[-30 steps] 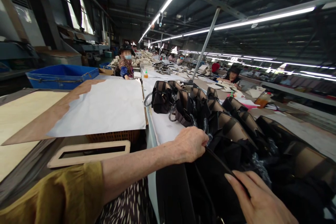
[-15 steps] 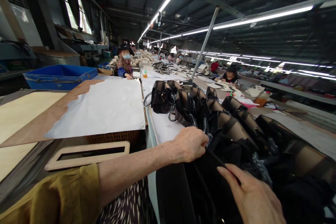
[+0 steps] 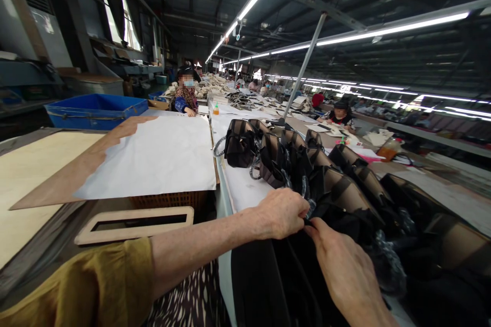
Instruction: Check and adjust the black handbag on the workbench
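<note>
My left hand (image 3: 283,212) is closed in a fist on the top edge of a black bag (image 3: 276,281) that stands right in front of me. My right hand (image 3: 343,271) lies on the same bag, its fingertips pinched at the edge beside the left hand's knuckles. Behind them a row of brown and black handbags (image 3: 337,184) with clear wrapped handles runs away along the white table top (image 3: 241,184).
A white paper sheet (image 3: 153,158) on brown board lies to the left, with a wooden frame template (image 3: 134,224) before it and a blue bin (image 3: 95,110) behind. Other people sit at work further down the long tables. A slanted metal pole (image 3: 303,69) rises mid-table.
My right hand has slid up and left along the black bag until its fingertips meet the left hand. The left hand has stayed in place.
</note>
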A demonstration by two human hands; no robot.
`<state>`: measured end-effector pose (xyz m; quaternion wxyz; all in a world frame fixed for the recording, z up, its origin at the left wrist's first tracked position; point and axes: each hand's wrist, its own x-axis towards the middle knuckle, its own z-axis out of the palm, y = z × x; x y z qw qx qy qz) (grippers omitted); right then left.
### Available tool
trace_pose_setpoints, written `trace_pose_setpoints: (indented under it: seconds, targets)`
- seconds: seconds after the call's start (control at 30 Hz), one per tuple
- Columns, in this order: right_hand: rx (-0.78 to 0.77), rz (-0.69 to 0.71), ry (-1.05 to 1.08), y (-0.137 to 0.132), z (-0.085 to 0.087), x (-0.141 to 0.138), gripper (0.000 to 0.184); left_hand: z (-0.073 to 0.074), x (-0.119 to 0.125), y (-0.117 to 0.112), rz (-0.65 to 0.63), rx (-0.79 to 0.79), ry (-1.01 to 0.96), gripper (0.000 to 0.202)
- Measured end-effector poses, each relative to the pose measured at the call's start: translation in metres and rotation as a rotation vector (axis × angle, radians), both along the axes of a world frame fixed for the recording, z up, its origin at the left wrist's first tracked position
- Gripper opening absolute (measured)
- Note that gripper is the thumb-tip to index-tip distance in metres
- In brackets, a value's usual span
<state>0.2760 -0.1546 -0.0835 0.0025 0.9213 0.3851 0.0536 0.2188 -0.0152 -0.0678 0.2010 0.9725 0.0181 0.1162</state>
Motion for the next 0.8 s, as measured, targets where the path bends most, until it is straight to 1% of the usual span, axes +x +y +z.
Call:
trace_pose_setpoints:
  seconds: [0.03,0.07,0.13,0.17,0.2,0.27,0.3,0.37,0.43,0.47,0.5,0.53,0.6,0.63,0.67,0.7,0.73,0.8]
  targets:
    - [-0.005,-0.004,-0.011,0.0,-0.001,0.0,0.036,0.002,-0.002,0.0,0.001,0.004,0.017,0.003]
    - [-0.005,-0.007,-0.023,0.0,-0.001,0.0,0.037,0.005,-0.005,-0.001,0.01,0.005,0.035,0.011]
    - [-0.003,-0.016,-0.039,-0.002,0.0,-0.001,0.036,0.012,-0.015,-0.002,0.063,-0.013,0.085,0.033]
    - [-0.005,-0.023,-0.042,-0.002,0.002,-0.002,0.035,0.015,-0.022,-0.002,0.104,-0.052,0.113,0.044]
    - [-0.011,-0.029,-0.046,-0.003,0.005,-0.004,0.034,0.019,-0.029,-0.003,0.149,-0.119,0.142,0.054]
    - [-0.03,-0.032,-0.065,-0.002,0.012,-0.008,0.031,0.021,-0.046,-0.002,0.231,-0.315,0.177,0.067]
    - [-0.044,-0.032,-0.075,0.0,0.016,-0.011,0.029,0.02,-0.055,-0.002,0.264,-0.425,0.173,0.07]
    - [-0.077,-0.011,-0.128,0.005,0.025,-0.019,0.026,0.014,-0.072,-0.002,0.311,-0.622,0.13,0.075]
    - [-0.113,0.033,-0.232,0.012,0.032,-0.027,0.023,0.004,-0.086,-0.004,0.366,-0.747,0.053,0.079]
    - [-0.131,0.062,-0.285,0.017,0.036,-0.031,0.022,-0.001,-0.092,-0.005,0.399,-0.779,0.008,0.082]
    - [-0.147,0.092,-0.329,0.022,0.04,-0.036,0.022,-0.006,-0.097,-0.006,0.436,-0.782,-0.041,0.085]
    - [-0.162,0.115,-0.358,0.028,0.044,-0.041,0.021,-0.009,-0.102,-0.008,0.478,-0.75,-0.099,0.089]
    - [-0.188,0.143,-0.394,0.042,0.052,-0.052,0.021,-0.013,-0.114,-0.012,0.56,-0.606,-0.236,0.093]
    - [-0.197,0.155,-0.41,0.05,0.056,-0.057,0.022,-0.014,-0.121,-0.016,0.582,-0.519,-0.298,0.091]
    - [-0.204,0.168,-0.425,0.057,0.059,-0.061,0.022,-0.014,-0.129,-0.019,0.581,-0.439,-0.339,0.085]
    - [-0.212,0.182,-0.433,0.065,0.061,-0.065,0.022,-0.014,-0.137,-0.023,0.552,-0.374,-0.356,0.077]
    - [-0.223,0.194,-0.433,0.071,0.063,-0.069,0.022,-0.015,-0.144,-0.027,0.501,-0.332,-0.348,0.07]
    - [-0.244,0.202,-0.42,0.082,0.065,-0.076,0.022,-0.018,-0.157,-0.031,0.419,-0.292,-0.276,0.064]
